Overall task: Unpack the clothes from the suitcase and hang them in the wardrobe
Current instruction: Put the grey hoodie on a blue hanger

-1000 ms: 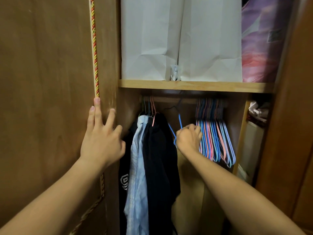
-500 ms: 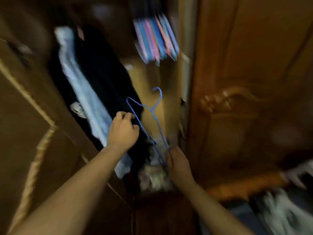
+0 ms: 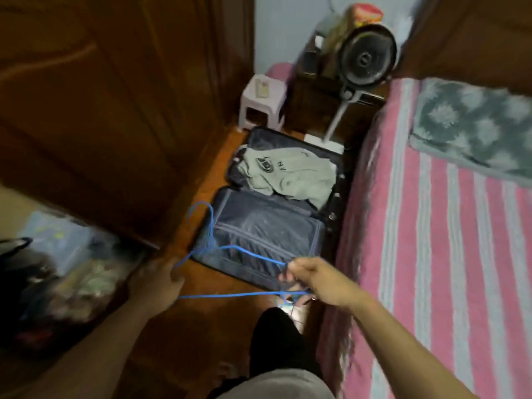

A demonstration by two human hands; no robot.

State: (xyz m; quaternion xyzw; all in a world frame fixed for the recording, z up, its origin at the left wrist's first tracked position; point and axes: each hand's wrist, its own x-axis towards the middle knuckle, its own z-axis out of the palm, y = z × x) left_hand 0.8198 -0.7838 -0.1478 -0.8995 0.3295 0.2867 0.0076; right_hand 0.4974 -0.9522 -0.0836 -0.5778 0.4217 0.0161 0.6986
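Observation:
A dark blue suitcase (image 3: 259,223) lies open on the wooden floor between the wardrobe and the bed. A grey-green shirt (image 3: 290,174) with a dark print lies crumpled in its far half; the near half shows only lining. I hold a blue wire hanger (image 3: 227,251) flat above the suitcase's near edge, hook pointing away. My left hand (image 3: 157,283) grips its left corner and my right hand (image 3: 313,279) grips its right corner.
A closed brown wardrobe door (image 3: 115,110) fills the left. A bed with a pink striped sheet (image 3: 446,254) runs along the right. Beyond the suitcase stand a small pink stool (image 3: 263,102) and a standing fan (image 3: 365,57). Blurred bags (image 3: 66,269) sit at lower left.
I have turned from the wardrobe interior down to the floor. The blue hanger came off the rail and both hands now hold it over the open suitcase.

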